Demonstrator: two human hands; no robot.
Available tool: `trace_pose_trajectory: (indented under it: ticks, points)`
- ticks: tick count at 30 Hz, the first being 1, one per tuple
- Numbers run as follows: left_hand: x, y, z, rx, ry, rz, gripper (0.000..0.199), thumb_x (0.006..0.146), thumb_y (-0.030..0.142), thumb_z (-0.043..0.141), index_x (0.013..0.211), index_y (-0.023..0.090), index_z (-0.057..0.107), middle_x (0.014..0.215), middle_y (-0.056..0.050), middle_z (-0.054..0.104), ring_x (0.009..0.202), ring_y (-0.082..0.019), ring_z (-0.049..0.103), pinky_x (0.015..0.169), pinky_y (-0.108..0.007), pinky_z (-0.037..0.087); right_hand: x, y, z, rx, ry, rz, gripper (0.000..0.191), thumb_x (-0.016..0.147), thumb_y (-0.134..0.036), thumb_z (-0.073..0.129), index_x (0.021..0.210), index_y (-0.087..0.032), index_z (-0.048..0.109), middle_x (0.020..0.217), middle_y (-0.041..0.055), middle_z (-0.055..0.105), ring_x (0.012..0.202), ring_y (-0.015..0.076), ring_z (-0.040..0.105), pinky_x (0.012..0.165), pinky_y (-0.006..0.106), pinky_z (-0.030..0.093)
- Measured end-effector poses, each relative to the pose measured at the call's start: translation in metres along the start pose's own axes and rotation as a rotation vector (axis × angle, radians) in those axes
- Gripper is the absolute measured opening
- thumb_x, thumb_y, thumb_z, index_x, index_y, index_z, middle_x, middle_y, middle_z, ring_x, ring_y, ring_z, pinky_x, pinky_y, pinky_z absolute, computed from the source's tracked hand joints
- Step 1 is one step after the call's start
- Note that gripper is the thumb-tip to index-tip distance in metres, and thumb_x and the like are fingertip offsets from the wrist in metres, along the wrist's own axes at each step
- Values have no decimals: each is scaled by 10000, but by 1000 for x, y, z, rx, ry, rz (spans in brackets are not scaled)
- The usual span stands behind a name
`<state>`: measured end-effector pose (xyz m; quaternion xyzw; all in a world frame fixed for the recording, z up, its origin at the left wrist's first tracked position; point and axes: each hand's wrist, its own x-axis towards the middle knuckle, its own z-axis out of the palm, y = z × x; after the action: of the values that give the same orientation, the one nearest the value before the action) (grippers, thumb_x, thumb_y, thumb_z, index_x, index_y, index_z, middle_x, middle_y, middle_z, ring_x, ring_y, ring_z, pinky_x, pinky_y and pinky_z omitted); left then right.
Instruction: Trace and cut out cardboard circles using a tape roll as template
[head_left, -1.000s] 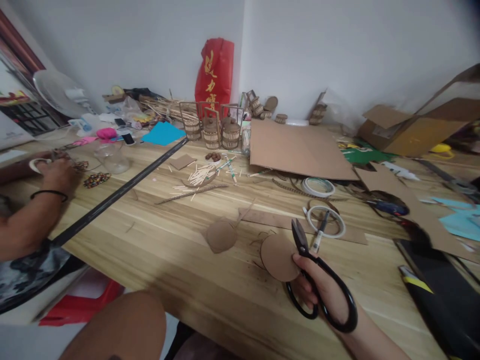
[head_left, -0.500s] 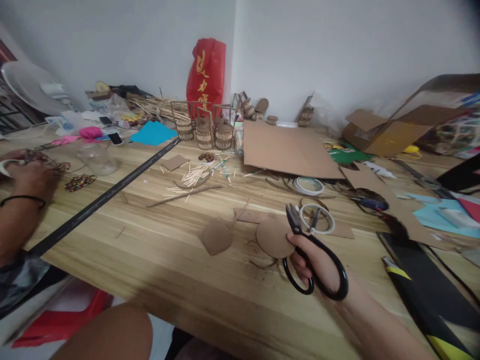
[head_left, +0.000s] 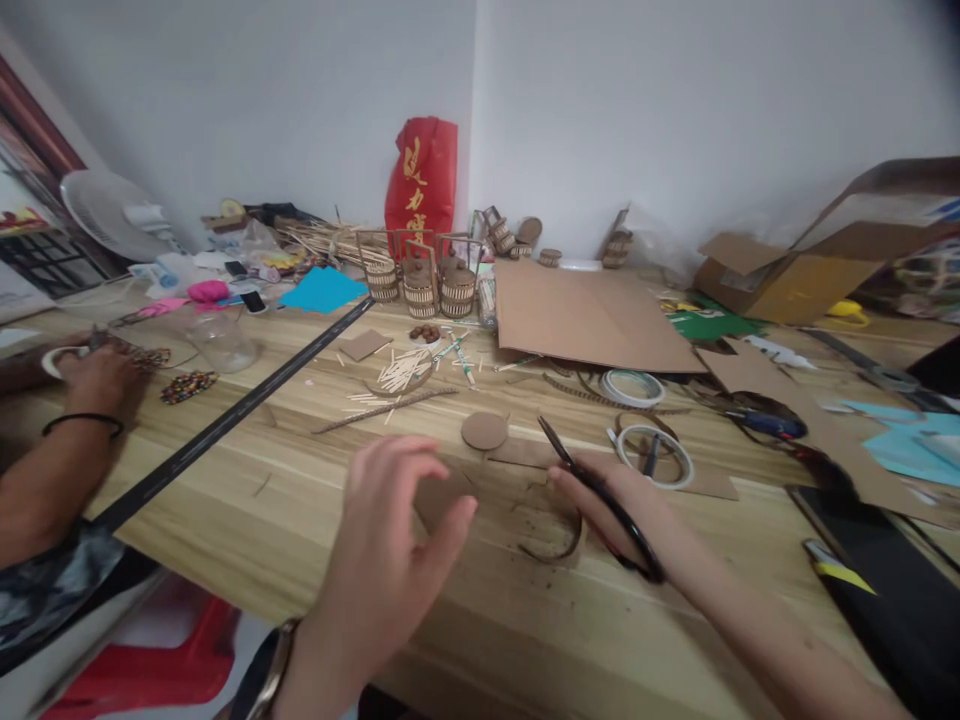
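Occluded and cropped items
My left hand [head_left: 394, 525] hid part of a cardboard piece [head_left: 441, 498]; my right hand [head_left: 630, 490] covered part of the scissors [head_left: 611, 503]; the right edge cropped the cardboard box [head_left: 795, 285].

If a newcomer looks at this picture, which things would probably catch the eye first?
Probably the gold-lettered red bag, standing by the wall behind the small slatted baskets. Then, in the foreground, the black scissors in the right hand, and the open left hand to their left.
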<state>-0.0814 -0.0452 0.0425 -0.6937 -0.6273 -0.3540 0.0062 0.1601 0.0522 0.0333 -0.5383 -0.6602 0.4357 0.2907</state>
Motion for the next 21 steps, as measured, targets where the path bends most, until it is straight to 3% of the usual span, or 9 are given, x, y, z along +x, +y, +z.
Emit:
trace_pose_trajectory:
  ticks: [4,6,10,14,16,18,21]
  points:
    - [10,-9,32,298,-452,-129,393,848,376,775,1133,153,622,1197,-172,695,1165,-385,616,1004,-534,497,-13,20,2,-138,61,-132,283,734,-505,705,614,-255,653,535,22,620,508,219,544,528,311,342]
    - [14,-12,39,334,-568,-149,415,851,346,759,1171,124,617,1214,-189,690,1166,-383,618,1002,-510,496,-19,32,5,-170,71,-166,266,770,-480,704,632,-258,656,528,14,616,476,214,533,510,310,324]
    - [20,-9,37,336,-605,-149,437,814,314,748,1168,86,634,1189,-223,689,1131,-404,636,988,-517,500,-30,51,6,-196,93,-211,252,822,-439,715,656,-258,660,531,1,610,469,204,547,492,298,332]
    - [24,2,19,282,-611,-206,472,795,341,706,1182,79,639,1200,-242,677,1135,-424,640,980,-538,501,-41,52,0,-183,32,-198,259,874,-464,670,752,-244,736,554,9,631,464,192,547,457,283,359]
    - [26,10,11,110,-549,-224,495,782,364,683,1207,114,629,1247,-217,668,1189,-409,614,1021,-537,473,-44,44,-5,-131,-8,-177,252,855,-474,688,816,-240,773,584,16,655,470,181,540,447,276,383]
    - [26,21,8,-237,-545,-241,499,757,401,681,1195,168,625,1235,-155,686,1164,-355,625,1008,-488,479,-47,36,-7,-37,-4,-127,296,812,-501,719,923,-233,778,566,5,625,450,167,510,413,265,372]
    - [23,38,20,-876,-822,-412,421,714,485,684,1022,203,627,1001,-77,728,940,-270,674,817,-377,523,-51,29,-8,158,-78,-10,486,766,-603,728,1057,-214,714,483,-57,492,373,130,407,344,235,290]
